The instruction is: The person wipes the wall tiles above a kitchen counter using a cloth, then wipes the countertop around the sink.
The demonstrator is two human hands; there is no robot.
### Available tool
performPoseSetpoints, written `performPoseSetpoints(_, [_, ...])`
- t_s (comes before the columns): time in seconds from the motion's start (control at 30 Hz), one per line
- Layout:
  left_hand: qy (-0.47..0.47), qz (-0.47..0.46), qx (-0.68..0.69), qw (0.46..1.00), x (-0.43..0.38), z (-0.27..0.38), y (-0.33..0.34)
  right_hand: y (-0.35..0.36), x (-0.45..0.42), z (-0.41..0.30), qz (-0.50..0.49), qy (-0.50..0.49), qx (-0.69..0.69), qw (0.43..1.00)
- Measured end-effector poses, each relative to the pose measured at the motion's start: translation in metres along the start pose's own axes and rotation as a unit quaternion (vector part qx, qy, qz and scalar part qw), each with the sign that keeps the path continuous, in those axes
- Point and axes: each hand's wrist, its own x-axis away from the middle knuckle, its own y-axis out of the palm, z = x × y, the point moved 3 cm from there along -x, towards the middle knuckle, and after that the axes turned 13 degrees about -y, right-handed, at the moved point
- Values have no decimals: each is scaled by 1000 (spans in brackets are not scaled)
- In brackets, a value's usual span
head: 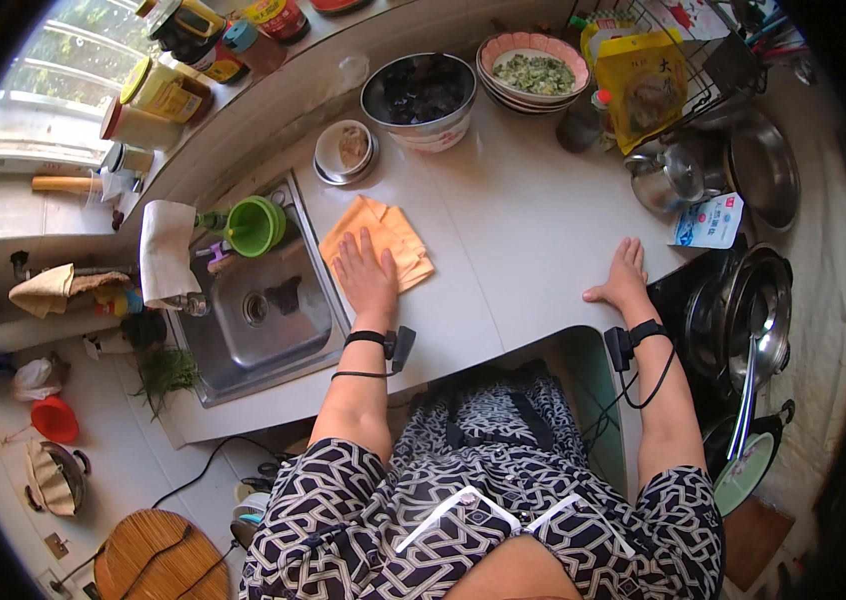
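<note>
My left hand lies flat on a folded orange cloth, fingers spread, on the white countertop just right of the sink. The cloth's layers fan out towards the right. My right hand rests on the same counter near its right end, thumb apart from the fingers, holding nothing. To the left is a stainless-steel sink with a green strainer basket at its back corner. Each wrist wears a black strap with a small device and a cable.
Behind stand a bowl of dark food, small stacked bowls and a pink-rimmed bowl of chopped greens. At right are a yellow food packet, a metal pot, a blue-white packet and a pan with a ladle on the stove.
</note>
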Motion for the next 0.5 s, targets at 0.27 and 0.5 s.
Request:
performPoseSetpoints(0.27, [-11, 4, -12, 1000, -47, -8, 14, 0, 3, 1, 14, -18, -5, 1000])
performPoseSetpoints(0.5, [-3, 10, -5, 1000, -54, -4, 13, -2, 3, 1, 10, -21, 18, 1000])
